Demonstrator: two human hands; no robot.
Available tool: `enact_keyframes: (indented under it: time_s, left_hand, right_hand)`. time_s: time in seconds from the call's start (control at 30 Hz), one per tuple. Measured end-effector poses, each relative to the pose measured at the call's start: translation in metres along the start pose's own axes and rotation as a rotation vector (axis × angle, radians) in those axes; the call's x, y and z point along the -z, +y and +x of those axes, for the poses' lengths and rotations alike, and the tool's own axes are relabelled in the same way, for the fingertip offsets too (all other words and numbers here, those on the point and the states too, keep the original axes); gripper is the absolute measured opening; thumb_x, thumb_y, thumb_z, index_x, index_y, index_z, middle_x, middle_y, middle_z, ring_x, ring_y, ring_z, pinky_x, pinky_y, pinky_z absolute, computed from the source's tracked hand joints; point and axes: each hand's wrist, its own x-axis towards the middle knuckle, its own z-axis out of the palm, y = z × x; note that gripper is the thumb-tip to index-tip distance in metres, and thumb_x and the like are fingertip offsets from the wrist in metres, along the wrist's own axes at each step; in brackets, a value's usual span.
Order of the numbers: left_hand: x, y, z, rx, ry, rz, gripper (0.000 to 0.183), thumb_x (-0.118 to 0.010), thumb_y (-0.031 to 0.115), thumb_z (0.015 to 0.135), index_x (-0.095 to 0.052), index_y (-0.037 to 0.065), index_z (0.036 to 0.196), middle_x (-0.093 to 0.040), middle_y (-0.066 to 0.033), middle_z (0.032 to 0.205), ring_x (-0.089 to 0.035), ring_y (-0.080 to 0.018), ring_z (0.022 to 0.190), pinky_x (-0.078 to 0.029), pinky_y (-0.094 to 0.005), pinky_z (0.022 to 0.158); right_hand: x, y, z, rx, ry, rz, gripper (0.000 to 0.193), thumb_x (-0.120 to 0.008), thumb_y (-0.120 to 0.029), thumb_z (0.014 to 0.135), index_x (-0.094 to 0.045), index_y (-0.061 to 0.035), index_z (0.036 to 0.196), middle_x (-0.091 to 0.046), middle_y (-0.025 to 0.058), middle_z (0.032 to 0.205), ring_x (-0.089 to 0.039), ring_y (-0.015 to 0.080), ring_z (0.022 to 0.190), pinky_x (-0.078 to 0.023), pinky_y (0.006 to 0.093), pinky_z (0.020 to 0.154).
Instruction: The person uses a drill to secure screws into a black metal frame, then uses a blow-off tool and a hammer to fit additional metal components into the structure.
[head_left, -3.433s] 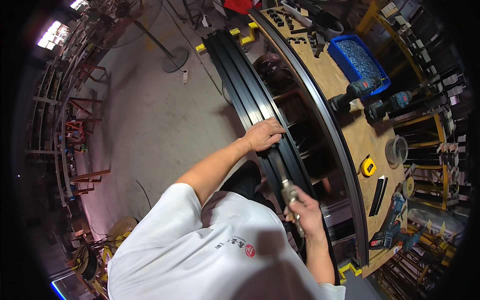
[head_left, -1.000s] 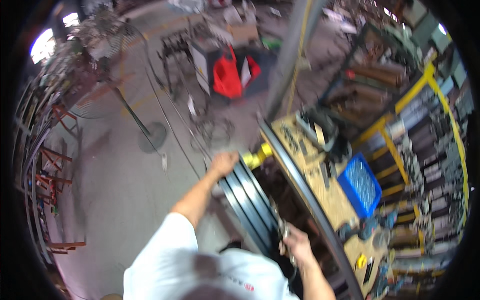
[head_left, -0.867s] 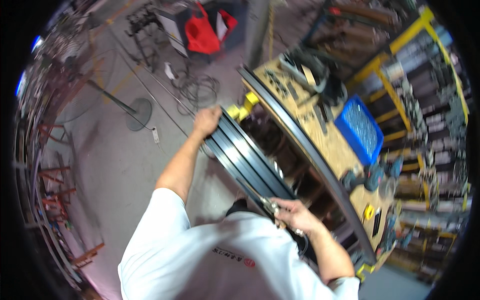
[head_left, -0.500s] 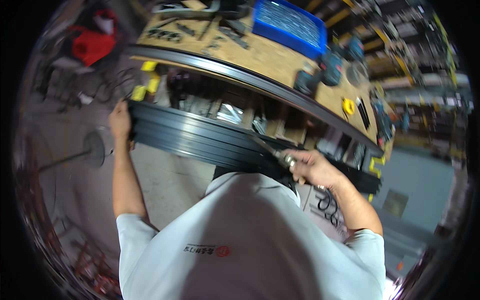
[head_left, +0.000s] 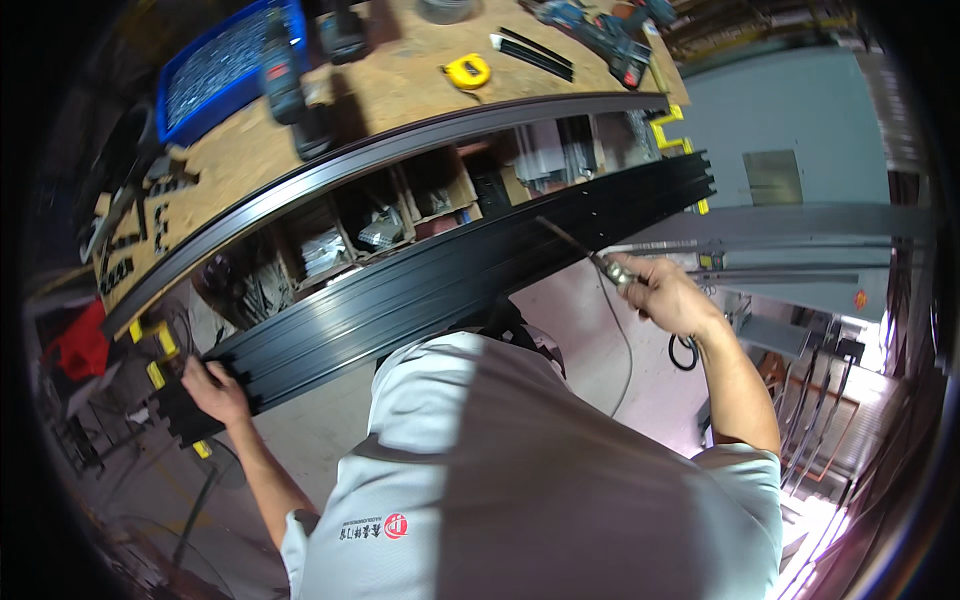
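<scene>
A row of long black metal profiles point(head_left: 400, 285) slants across in front of me, its left end nearer than its right. My left hand point(head_left: 218, 392) grips the profiles near their left end, its fingers bent over the dark surface. Above the right part of them, my right hand point(head_left: 668, 295) is closed round an air blow gun point(head_left: 622, 272). The gun's thin nozzle points left and away over the profiles, its tip apart from my left hand. A thin hose point(head_left: 629, 345) hangs below it. Part of the gun is hidden by my fingers.
Beyond stands a wooden workbench point(head_left: 400, 95) with a metal front edge. On it are a blue tray point(head_left: 178, 125) of small screws, power drills point(head_left: 283, 85), a tape measure point(head_left: 467, 71) and black strips point(head_left: 535, 57). Divided bins point(head_left: 410, 215) sit underneath. A grey cabinet point(head_left: 800, 110) stands right.
My view has turned right, so the bench and profiles slant the other way. My right hand still holds the air blow gun; my left hand now shows lower, still at the profiles' left end.
</scene>
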Motion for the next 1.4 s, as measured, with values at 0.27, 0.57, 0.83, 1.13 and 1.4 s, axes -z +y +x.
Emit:
enact_keyframes:
  time_s: [0.27, 0.57, 0.83, 1.13, 1.4]
  left_hand:
    - [-0.014, 0.325, -0.001, -0.275, -0.338, -0.35, 0.044, -0.063, 0.012, 0.094, -0.058, -0.007, 0.133, -0.06, -0.0279, 0.13, -0.055, -0.048, 0.122, -0.036, -0.0572, 0.117]
    - [-0.043, 0.537, 0.015, -0.425, -0.508, -0.477, 0.047, -0.065, 0.015, 0.091, -0.056, -0.008, 0.131, -0.06, -0.0291, 0.125, -0.053, -0.0495, 0.119, -0.038, -0.0558, 0.114]
    - [-0.06, 0.658, 0.042, -0.62, -0.66, -0.673, 0.044, -0.065, 0.013, 0.09, -0.057, -0.007, 0.128, -0.062, -0.0276, 0.118, -0.056, -0.0466, 0.108, -0.046, -0.054, 0.099]
    - [-0.102, 0.759, 0.058, -0.834, -0.703, -0.799, 0.043, -0.06, 0.019, 0.096, -0.061, -0.007, 0.131, -0.065, -0.0293, 0.112, -0.065, -0.0478, 0.099, -0.054, -0.0506, 0.087]
    - [-0.103, 0.807, 0.052, -0.755, -0.839, -0.806, 0.042, -0.054, 0.012, 0.098, -0.062, -0.003, 0.136, -0.065, -0.0268, 0.133, -0.061, -0.0473, 0.122, -0.048, -0.0501, 0.107]
  right_hand:
    - [0.111, 0.154, 0.044, 0.027, 0.151, -0.103, 0.035, -0.061, -0.017, 0.1, -0.069, -0.0092, 0.132, -0.065, 0.0086, 0.073, -0.062, 0.0169, 0.061, -0.05, 0.033, 0.062]
    - [0.219, 0.36, 0.089, 0.079, 0.42, -0.054, 0.04, -0.06, -0.012, 0.098, -0.067, -0.0072, 0.136, -0.061, 0.004, 0.08, -0.062, 0.0111, 0.068, -0.053, 0.0297, 0.056]
    - [0.221, 0.379, 0.072, -0.001, 0.58, -0.007, 0.038, -0.06, -0.011, 0.091, -0.069, -0.0033, 0.127, -0.074, 0.0245, 0.101, -0.072, 0.0405, 0.09, -0.057, 0.0437, 0.082]
    - [0.164, 0.412, 0.028, -0.453, 0.91, 0.252, 0.039, -0.059, -0.012, 0.09, -0.066, -0.0063, 0.128, -0.07, 0.0291, 0.104, -0.066, 0.048, 0.104, -0.053, 0.053, 0.086]
    - [0.013, 0.625, -0.066, -0.694, 1.526, 1.043, 0.022, -0.076, -0.018, 0.094, -0.073, -0.0031, 0.11, -0.067, 0.0043, 0.083, -0.062, 0.0133, 0.067, -0.055, 0.0321, 0.063]
